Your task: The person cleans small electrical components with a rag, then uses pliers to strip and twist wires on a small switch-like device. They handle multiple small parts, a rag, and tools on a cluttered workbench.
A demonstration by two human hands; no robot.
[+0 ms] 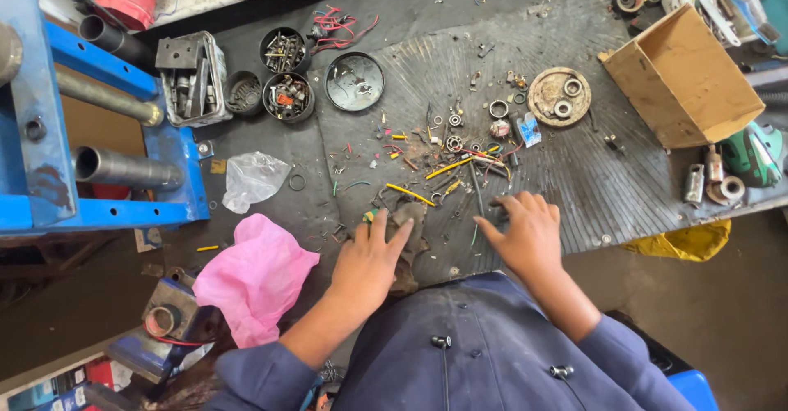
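Left hand (367,261) lies open, flat on a dirty rag (408,229) at the workbench's (624,189) near edge, right hand (527,235) open, fingertips pressing the rubber mat (574,173) beside it.

The left hand (368,262) covers most of a dark rag (408,239), so its shape cannot be told. Beside that rag, the small parts among the wire scraps (427,177) are too tiny to identify. Far left of it, the blue press frame (41,132) is cut by the picture's edge.
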